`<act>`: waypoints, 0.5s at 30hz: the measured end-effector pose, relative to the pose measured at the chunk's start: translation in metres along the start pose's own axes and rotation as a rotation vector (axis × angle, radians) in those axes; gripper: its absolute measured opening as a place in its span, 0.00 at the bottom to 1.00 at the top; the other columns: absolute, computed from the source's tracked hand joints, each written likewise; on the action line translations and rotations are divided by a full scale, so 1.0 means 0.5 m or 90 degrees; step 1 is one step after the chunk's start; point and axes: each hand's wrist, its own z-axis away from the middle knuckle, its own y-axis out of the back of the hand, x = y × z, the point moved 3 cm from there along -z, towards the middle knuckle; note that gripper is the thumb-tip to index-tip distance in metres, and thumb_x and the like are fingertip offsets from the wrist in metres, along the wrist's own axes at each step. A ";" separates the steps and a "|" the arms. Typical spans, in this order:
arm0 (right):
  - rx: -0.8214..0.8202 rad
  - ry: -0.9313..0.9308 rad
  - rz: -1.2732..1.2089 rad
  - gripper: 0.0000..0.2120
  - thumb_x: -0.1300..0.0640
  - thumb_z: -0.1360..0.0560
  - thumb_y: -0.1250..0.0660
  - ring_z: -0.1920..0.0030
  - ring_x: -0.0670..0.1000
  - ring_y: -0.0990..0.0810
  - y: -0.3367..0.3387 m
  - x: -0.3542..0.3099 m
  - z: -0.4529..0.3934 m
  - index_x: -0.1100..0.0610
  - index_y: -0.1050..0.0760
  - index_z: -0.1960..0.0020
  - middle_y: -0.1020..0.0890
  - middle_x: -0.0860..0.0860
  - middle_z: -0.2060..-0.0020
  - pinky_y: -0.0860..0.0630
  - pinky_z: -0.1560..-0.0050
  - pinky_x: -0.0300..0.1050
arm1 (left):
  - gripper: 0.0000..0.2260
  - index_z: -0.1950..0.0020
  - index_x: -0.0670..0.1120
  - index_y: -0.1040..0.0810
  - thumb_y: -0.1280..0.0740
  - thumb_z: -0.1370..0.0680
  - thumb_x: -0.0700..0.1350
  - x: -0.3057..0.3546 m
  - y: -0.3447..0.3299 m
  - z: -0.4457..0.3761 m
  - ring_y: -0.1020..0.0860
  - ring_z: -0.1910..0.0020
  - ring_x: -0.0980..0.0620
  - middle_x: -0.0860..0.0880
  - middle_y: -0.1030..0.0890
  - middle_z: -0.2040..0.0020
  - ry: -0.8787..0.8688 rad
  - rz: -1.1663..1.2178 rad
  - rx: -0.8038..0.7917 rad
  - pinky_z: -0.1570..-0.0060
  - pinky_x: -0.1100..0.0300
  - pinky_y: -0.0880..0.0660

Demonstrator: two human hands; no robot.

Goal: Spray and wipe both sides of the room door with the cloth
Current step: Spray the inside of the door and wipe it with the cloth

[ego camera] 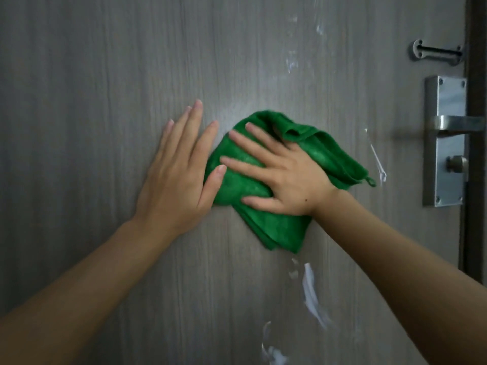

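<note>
A grey wood-grain door [92, 75] fills the view. A folded green cloth [324, 154] lies flat against it at the middle. My right hand [284, 177] presses the cloth to the door with fingers spread straight. My left hand [179, 175] rests flat on the door just left of the cloth, its thumb touching the cloth's edge. White foam streaks [311, 293] run down the door below the cloth, and fainter wet streaks show above it and to its right. No spray bottle is in view.
At the door's right edge a metal lock plate [442, 101] carries a lever handle [458, 123] and a thumb-turn knob [457, 163]. A slide bolt [437, 52] is mounted above it. The dark door frame [477, 35] runs down the far right.
</note>
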 end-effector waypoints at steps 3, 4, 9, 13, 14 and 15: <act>0.049 -0.299 -0.006 0.31 0.36 0.23 0.46 0.23 0.59 0.47 0.002 0.018 -0.011 0.48 0.41 0.24 0.42 0.55 0.24 0.50 0.27 0.62 | 0.25 0.26 0.37 0.38 0.50 0.17 0.52 0.001 0.000 -0.001 0.43 0.25 0.39 0.35 0.41 0.24 0.005 -0.023 -0.013 0.25 0.48 0.52; 0.063 -0.410 -0.008 0.31 0.35 0.23 0.47 0.23 0.59 0.48 0.001 0.018 -0.014 0.47 0.42 0.23 0.43 0.54 0.23 0.52 0.27 0.63 | 0.25 0.26 0.37 0.38 0.49 0.17 0.52 0.001 0.000 -0.002 0.43 0.24 0.39 0.35 0.41 0.24 0.008 -0.028 -0.017 0.25 0.48 0.52; 0.109 -0.768 -0.050 0.33 0.35 0.24 0.55 0.23 0.59 0.52 -0.015 -0.033 -0.037 0.46 0.47 0.22 0.48 0.55 0.22 0.56 0.27 0.67 | 0.25 0.26 0.37 0.37 0.48 0.18 0.51 -0.001 -0.003 -0.002 0.41 0.25 0.38 0.35 0.40 0.24 0.022 -0.035 -0.019 0.25 0.46 0.50; 0.083 -0.649 -0.050 0.34 0.32 0.25 0.53 0.23 0.62 0.52 -0.017 -0.051 -0.036 0.44 0.47 0.23 0.48 0.56 0.22 0.55 0.28 0.66 | 0.26 0.27 0.37 0.35 0.49 0.18 0.53 0.001 -0.004 -0.003 0.40 0.25 0.38 0.35 0.39 0.25 0.019 -0.043 -0.028 0.26 0.44 0.49; 0.074 -0.587 -0.042 0.34 0.31 0.25 0.51 0.23 0.62 0.51 -0.014 -0.041 -0.035 0.44 0.46 0.23 0.48 0.56 0.22 0.55 0.28 0.66 | 0.26 0.27 0.37 0.35 0.48 0.19 0.53 0.002 -0.003 -0.004 0.40 0.25 0.39 0.35 0.39 0.25 0.020 -0.046 -0.031 0.26 0.44 0.49; 0.065 -0.533 -0.034 0.34 0.31 0.25 0.50 0.23 0.63 0.51 -0.010 -0.030 -0.034 0.44 0.45 0.23 0.47 0.55 0.22 0.54 0.28 0.66 | 0.26 0.27 0.37 0.35 0.48 0.19 0.53 0.003 -0.002 -0.006 0.40 0.25 0.39 0.36 0.39 0.25 0.027 -0.050 -0.032 0.26 0.45 0.49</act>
